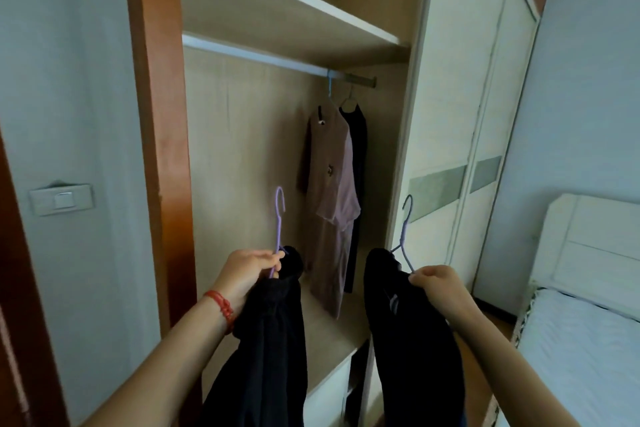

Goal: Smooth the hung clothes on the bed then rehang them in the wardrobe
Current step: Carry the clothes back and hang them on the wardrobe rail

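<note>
I face the open wardrobe (242,149). My left hand (246,270) grips a purple hanger (279,218) that carries a black garment (270,357). My right hand (438,282) grips a blue-purple hanger (406,229) with a second black garment (412,350). Both hooks point up, well below the rail (256,54). On the rail's right end hang a mauve dress (334,201) and a dark garment (358,156) behind it.
A shelf (277,17) runs above the rail. The wardrobe's sliding doors (460,114) stand to the right. The bed (581,350) with a white headboard is at the lower right. An orange-brown frame (159,114) and a wall switch (61,199) are on the left.
</note>
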The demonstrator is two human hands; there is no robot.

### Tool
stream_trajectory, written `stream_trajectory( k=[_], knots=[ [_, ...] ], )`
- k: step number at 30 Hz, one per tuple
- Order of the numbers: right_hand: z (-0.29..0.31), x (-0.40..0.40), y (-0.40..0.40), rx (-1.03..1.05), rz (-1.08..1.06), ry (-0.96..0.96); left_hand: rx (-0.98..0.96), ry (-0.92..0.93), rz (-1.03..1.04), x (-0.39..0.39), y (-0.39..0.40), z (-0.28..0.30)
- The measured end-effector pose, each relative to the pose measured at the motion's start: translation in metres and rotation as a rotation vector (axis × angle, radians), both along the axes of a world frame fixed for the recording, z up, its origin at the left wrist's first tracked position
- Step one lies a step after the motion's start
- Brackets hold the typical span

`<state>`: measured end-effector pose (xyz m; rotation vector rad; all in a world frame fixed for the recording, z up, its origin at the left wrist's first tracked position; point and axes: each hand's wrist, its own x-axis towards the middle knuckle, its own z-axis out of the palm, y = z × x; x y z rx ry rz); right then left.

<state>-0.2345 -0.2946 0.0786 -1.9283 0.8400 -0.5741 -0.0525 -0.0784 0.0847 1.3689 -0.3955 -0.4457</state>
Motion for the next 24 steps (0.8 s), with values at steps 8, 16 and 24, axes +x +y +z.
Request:
stream_trajectory(
  k=[8, 16, 24],
  knots=[
    [0.016, 0.044, -0.019, -0.002, -0.013, 0.005, -0.127, 0.086, -0.08, 0.064, -0.057, -0.003],
    [0.03, 0.081, -0.025, 0.042, -0.007, -0.049, -0.089, 0.04, -0.119, 0.097, -0.093, -0.004],
    [0.044, 0.108, -0.034, 0.03, 0.11, -0.059, -0.143, 0.028, -0.088, 0.119, -0.111, 0.005]
  ],
)
